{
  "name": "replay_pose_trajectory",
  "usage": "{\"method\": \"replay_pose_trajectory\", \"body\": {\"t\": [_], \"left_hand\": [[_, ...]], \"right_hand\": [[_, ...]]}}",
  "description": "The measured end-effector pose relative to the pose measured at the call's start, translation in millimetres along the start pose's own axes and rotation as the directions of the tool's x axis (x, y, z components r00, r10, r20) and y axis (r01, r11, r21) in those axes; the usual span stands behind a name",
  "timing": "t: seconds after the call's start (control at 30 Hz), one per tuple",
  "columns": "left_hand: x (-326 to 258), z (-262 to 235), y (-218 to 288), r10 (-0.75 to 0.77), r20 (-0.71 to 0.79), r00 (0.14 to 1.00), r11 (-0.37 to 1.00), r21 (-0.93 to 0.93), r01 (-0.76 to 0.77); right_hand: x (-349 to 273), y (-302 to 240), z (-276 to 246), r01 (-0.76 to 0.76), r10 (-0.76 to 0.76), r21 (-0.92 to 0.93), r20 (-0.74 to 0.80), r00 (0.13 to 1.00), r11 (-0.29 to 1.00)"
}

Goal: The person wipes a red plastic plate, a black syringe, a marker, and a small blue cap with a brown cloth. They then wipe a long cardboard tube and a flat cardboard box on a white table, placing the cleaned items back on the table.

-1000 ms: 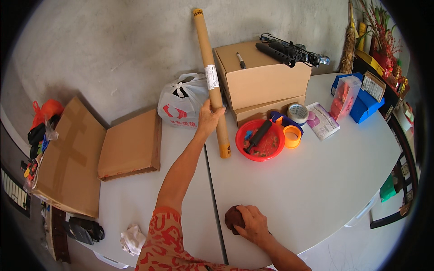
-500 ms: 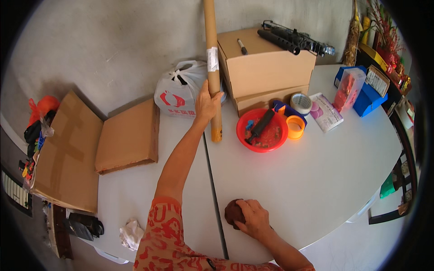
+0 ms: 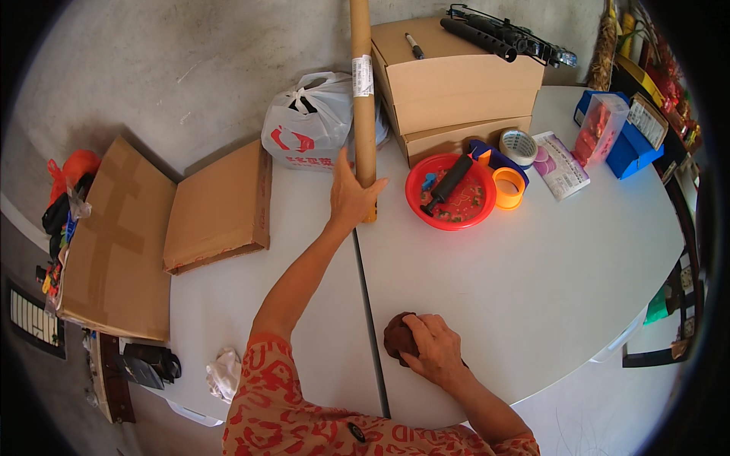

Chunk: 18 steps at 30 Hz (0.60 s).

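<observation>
A long brown cardboard tube [image 3: 364, 121] with a white label stands upright at the far middle of the table, between a tied white plastic bag [image 3: 315, 114] and a large cardboard box [image 3: 460, 91]. My left hand [image 3: 352, 191] is at the tube's lower part, its thumb and fingers spread apart and not wrapped round it. Near the front of the table, my right hand [image 3: 439, 351] is closed on a bunched dark brown cloth [image 3: 398, 337], pressed against the tabletop right of the dark seam.
A red bowl [image 3: 456, 216] holds a black hand pump, beside tape rolls [image 3: 508, 190] and a flat purple-white packet [image 3: 561, 167]. Blue boxes [image 3: 639, 156] stand at the far right. Flattened cardboard boxes [image 3: 220, 213] lean on the left, above a white cloth [image 3: 223, 374].
My left hand has opened and let go of the tube, which stays upright. My right hand still grips the brown cloth. The whole view has shifted slightly.
</observation>
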<state>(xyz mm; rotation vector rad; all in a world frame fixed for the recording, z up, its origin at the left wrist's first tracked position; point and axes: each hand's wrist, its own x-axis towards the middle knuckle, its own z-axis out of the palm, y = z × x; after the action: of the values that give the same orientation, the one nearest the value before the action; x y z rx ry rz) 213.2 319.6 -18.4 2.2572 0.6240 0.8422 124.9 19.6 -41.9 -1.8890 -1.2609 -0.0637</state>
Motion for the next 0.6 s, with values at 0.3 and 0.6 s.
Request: {"method": "replay_pose_trajectory", "body": {"t": [0.3,0.6], "left_hand": [[-25,-3,-19,-0.133,0.092,0.987,0.936,-0.314,0.156],[-31,-8,-21,-0.17,-0.013,0.985,0.968,-0.191,0.164]], "right_hand": [[1,-1,1,-0.003,0.003,-0.004,0.012,1.0,1.0],[0,0,3,0.005,-0.005,-0.027,-0.002,1.0,1.0]]}}
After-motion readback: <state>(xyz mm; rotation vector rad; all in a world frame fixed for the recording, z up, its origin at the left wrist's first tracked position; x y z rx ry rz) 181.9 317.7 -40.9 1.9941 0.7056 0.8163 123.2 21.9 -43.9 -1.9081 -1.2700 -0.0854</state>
